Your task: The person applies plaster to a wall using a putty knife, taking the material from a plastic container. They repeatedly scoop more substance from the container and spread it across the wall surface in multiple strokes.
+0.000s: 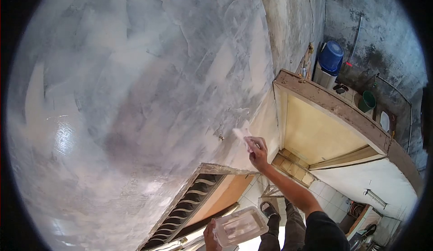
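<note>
My right hand (257,153) reaches out to the wall, fingers wrapped round a white-smeared putty scraper (243,135). The scraper's blade is at the wall surface (171,93), close to a small rough spot, and looks blurred. Grey and white patches of filler cover the wall, with a wet shine at the left. Low in the view, my left hand (210,238) grips the side of a clear plastic tub (240,226) with whitish paste smeared inside it. Some of the left fingers are hidden behind the tub.
Below the wall is an opening with a wavy metal grille (187,206). A brown ledge (333,102) tops a partition at the right; beyond it stand a blue bucket (330,56) and a green bucket (367,101). My sandalled foot (269,209) rests on a raised support above the tiled floor.
</note>
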Tool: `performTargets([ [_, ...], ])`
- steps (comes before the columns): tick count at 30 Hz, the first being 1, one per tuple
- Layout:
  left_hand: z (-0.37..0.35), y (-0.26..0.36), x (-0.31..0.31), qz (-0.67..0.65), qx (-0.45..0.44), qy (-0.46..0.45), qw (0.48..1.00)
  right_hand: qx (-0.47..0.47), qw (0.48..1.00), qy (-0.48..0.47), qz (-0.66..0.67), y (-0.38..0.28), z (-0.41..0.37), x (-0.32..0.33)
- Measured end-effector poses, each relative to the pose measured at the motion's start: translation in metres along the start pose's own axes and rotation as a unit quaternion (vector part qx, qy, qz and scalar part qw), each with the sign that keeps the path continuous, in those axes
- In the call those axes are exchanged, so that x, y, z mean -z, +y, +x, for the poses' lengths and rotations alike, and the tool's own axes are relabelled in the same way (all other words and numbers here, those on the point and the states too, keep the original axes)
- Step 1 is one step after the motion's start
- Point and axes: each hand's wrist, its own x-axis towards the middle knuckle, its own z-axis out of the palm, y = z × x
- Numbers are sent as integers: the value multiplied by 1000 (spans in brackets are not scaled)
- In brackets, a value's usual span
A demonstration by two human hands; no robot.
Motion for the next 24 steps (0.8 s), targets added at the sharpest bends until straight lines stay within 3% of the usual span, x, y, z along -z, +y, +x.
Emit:
performTargets([
  [1,0,1,-2,-9,4,-6,1000,-25,998,65,-9,-8,6,-4],
  [2,-2,3,-4,-17,10,-12,1000,-25,997,65,-11,-13,6,-12],
  [5,-6,11,-8,-42,23,-28,998,-145,977,80,134,-20,-12,-44],
  [9,-7,14,-8,-72,36,-53,995,-132,983,40,119,-73,-37,-61],
  [11,0,9,2,-36,-15,-85,996,-115,989,-2,98,-93,-50,-57],
  [14,-12,23,-8,-72,-25,-113,991,-111,983,1,147,-105,-65,-45],
  [16,12,-1,17,-74,-40,-97,992,-104,978,22,181,-111,-61,-44],
  [18,17,-5,28,-77,-52,-81,992,-206,962,81,161,-117,-47,-41],
  [20,10,6,26,-119,-22,-97,988,-203,970,80,104,-135,-14,-21],
  [22,-2,22,25,-101,-24,-107,989,-310,889,183,282,-161,20,-11],
  [24,-6,27,32,-85,-30,-117,989,-315,890,180,277,-161,37,-10],
])
